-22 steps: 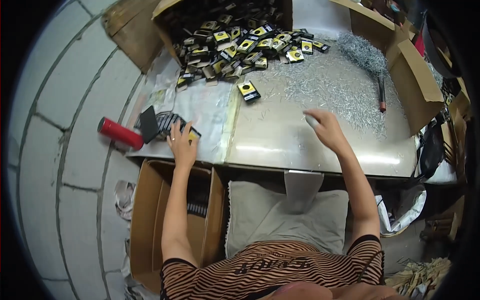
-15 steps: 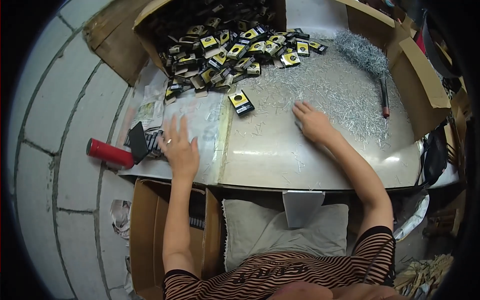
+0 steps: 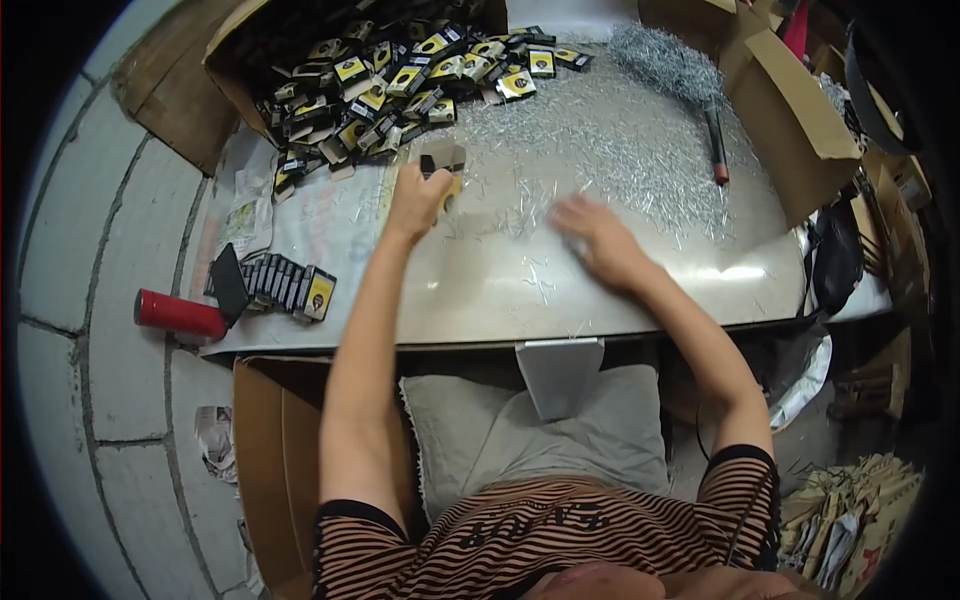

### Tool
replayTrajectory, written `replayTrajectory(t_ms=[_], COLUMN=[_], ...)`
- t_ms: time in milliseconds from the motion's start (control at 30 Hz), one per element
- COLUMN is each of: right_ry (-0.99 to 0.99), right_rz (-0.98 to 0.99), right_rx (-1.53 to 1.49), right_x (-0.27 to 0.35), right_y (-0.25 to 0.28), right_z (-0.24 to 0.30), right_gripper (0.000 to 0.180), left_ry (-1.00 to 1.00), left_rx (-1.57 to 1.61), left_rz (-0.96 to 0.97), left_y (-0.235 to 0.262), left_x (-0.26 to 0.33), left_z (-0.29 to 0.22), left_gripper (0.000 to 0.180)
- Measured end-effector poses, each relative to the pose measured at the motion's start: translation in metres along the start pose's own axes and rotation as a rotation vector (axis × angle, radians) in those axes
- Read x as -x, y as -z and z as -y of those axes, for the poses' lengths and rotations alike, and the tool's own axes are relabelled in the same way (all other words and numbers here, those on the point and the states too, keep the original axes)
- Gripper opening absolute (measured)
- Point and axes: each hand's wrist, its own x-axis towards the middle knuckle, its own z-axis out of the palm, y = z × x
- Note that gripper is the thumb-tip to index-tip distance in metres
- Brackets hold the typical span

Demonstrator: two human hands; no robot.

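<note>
Head view, left hand (image 3: 418, 200) grasping small open black-and-yellow box (image 3: 443, 163), right hand (image 3: 598, 240) released, flat on metal desk (image 3: 640, 285) over scattered staples (image 3: 620, 150), row of filled boxes (image 3: 285, 285) at left edge.

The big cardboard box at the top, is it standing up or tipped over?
Tipped over. The cardboard box lies on its side, and the small black and yellow boxes spill from its open mouth onto the table.

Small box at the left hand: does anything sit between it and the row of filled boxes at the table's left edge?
Nothing visible does. The left hand holds the small box; bare tabletop with a few stray staples separates it from the row of boxes.
</note>
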Motion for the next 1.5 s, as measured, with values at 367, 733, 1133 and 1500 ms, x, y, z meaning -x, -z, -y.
replayTrajectory(t_ms=[367, 733, 1133, 1500], right_ry=[-0.258, -0.242, -0.245, -0.093], right_rz=[-0.097, -0.043, -0.197, -0.181], right_rx=[-0.523, 0.053, -0.283, -0.007], right_x=[0.046, 0.082, 0.149, 0.104], right_y=[0.024, -0.020, 0.020, -0.012], right_z=[0.020, 0.150, 0.162, 0.136], right_gripper=[0.037, 0.051, 0.048, 0.044], left_ry=[0.714, 0.623, 0.823, 0.831], left_rx=[0.597, 0.455, 0.922, 0.794], left_rz=[-0.102, 0.258, 0.341, 0.098], left_y=[-0.124, -0.191, -0.177, -0.203], left_x=[0.314, 0.299, 0.307, 0.302], left_z=[0.058, 0.094, 0.105, 0.100], left_gripper=[0.027, 0.029, 0.036, 0.021])
